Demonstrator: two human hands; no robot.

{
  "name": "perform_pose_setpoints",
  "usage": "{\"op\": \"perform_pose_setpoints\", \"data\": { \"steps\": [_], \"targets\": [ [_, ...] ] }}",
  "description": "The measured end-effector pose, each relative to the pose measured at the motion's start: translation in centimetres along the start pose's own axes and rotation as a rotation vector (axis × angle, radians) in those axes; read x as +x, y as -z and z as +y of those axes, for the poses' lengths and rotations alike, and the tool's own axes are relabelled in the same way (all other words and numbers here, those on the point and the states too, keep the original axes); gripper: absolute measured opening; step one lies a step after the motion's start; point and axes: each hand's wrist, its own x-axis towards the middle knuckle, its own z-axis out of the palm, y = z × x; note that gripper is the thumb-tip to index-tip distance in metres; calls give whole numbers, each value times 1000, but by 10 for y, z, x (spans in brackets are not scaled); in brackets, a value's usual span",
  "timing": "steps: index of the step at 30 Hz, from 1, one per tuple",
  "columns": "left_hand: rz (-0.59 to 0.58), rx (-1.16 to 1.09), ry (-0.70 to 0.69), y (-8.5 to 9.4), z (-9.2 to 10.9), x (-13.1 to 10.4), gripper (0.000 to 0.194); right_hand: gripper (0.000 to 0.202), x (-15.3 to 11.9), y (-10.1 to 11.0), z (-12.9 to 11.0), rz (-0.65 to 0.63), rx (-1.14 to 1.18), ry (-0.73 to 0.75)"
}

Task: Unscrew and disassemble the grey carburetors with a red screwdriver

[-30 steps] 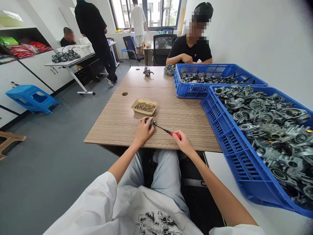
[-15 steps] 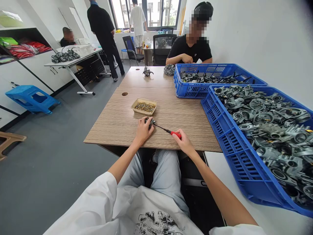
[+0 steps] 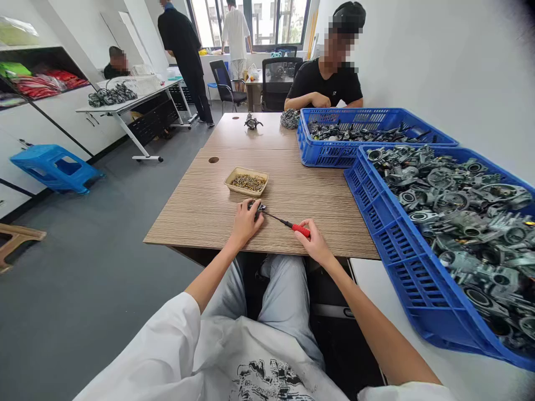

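Note:
My left hand [image 3: 246, 221] is closed round a small dark metal part [image 3: 256, 207] on the wooden table [image 3: 200, 206], near its front edge. In my right hand [image 3: 314, 243] is a screwdriver [image 3: 300, 229] with a red and black handle. Its thin shaft points left and its tip meets the metal part; the exact contact spot is too small to tell. Just beyond my left hand stands a beige tray [image 3: 234, 188] of small brass-coloured screws.
Two blue crates [image 3: 378, 234] [image 3: 321, 157] full of metal parts stand at the right. Farther back on the table are another metal part [image 3: 252, 122] and a grey bundle [image 3: 289, 118]. A person [image 3: 330, 83] in black sits at the far end.
The standing person in black at the back left has shifted slightly to the right. My hands, the metal part and the screwdriver look nearly unchanged.

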Motion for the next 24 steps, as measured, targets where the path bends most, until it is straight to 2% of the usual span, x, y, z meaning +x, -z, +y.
{"op": "perform_pose_setpoints", "data": {
  "steps": [6,14,24],
  "targets": [
    [-12,-12,8,1,0,0,49,29,1,1,0,-2,5,-29],
    [-10,-11,11,1,1,0,49,35,2,0,-1,3,-4,10],
    [1,-2,8,0,1,0,47,29,0,0,3,-14,10,4]
  ]
}}
